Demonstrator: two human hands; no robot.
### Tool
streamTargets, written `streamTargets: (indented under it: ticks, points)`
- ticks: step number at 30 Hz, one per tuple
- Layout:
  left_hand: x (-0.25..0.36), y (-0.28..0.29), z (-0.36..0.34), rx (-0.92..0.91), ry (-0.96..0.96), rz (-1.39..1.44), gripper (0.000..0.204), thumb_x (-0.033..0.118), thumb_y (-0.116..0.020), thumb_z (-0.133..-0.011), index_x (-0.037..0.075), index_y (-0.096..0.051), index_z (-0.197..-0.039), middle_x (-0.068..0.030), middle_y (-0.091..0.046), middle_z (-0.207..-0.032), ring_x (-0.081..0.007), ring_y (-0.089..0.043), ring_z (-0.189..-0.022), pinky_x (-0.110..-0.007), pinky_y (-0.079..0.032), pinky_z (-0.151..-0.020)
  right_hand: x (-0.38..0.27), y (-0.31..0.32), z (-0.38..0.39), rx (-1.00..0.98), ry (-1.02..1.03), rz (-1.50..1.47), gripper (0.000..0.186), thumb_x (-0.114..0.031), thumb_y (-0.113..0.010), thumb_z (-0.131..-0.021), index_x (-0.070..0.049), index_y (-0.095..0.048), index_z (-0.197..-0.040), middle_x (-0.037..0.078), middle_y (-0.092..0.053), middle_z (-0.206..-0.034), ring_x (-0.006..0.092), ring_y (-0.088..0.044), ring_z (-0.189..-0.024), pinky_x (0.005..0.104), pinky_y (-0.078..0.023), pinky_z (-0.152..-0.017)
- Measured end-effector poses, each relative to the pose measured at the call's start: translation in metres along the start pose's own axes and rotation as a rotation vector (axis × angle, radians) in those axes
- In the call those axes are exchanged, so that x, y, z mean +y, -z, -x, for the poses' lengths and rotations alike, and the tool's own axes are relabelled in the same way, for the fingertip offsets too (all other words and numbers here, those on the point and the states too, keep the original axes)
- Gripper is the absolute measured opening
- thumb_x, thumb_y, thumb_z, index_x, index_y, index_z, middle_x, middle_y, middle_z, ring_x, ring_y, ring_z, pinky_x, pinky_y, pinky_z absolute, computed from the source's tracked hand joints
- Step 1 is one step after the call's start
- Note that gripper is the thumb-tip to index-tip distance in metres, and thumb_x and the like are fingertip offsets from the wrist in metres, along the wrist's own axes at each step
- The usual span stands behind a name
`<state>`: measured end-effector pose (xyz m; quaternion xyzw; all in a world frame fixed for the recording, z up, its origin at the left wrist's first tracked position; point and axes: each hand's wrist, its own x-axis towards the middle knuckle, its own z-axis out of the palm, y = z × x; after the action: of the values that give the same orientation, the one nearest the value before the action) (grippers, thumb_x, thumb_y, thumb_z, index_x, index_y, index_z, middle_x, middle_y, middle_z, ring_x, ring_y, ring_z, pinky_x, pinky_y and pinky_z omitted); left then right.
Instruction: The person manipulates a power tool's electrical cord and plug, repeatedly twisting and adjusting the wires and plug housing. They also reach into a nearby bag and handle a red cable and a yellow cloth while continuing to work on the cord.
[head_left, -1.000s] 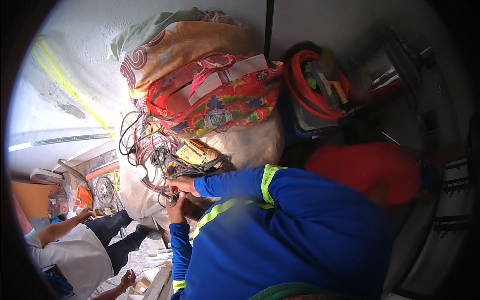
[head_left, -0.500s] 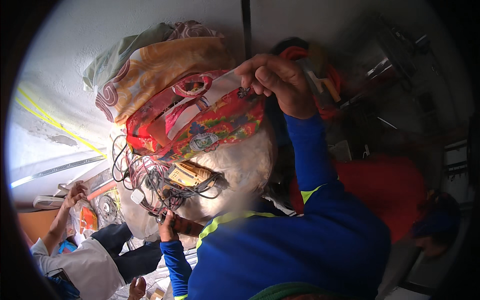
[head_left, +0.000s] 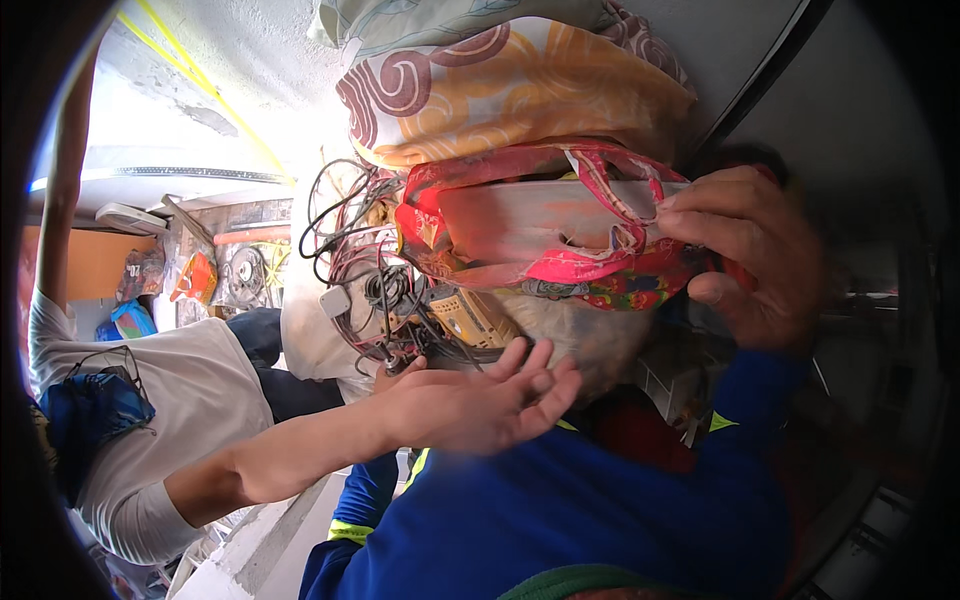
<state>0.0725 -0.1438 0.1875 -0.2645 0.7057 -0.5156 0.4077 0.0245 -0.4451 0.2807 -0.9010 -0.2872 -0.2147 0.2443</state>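
Red bag now gapes, inside exposed; my right hand spread at its rim. Co-worker's arm blocks my left hand: can't tell grip.

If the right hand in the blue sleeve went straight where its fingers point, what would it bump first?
Probably the pink strap of the red flowered bag, in front of the right hand. They might already touch; depth is unclear.
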Motion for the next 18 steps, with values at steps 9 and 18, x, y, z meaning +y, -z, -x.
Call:
streamTargets:
  ticks: [9, 18]
  points:
    - [0.083, -0.105, -0.390, -0.100, 0.431, 0.015, 0.032, 0.021, -0.056, -0.094, 0.009, -0.056, -0.123, -0.0099, -0.053, -0.126, -0.0212, -0.057, -0.111, -0.035, -0.051, -0.092, 0.010, -0.001, 0.016, 0.339, -0.390, -0.034, 0.024, -0.016, -0.068, -0.090, 0.005, -0.067, -0.102, 0.015, -0.069, -0.093, 0.0208, -0.066, -0.081, 0.0318, -0.052, -0.074]
    - [0.066, -0.120, -0.525, 0.234, 0.629, 0.275, 0.062, 0.023, -0.070, -0.081, 0.004, -0.048, -0.136, -0.0097, -0.056, -0.132, -0.0178, -0.055, -0.120, -0.026, -0.043, -0.105, -0.008, 0.056, 0.108, 0.774, -0.489, 0.239, 0.018, -0.007, -0.058, -0.096, 0.006, -0.070, -0.101, 0.011, -0.069, -0.083, 0.0154, -0.065, -0.077, 0.0267, -0.053, -0.070]
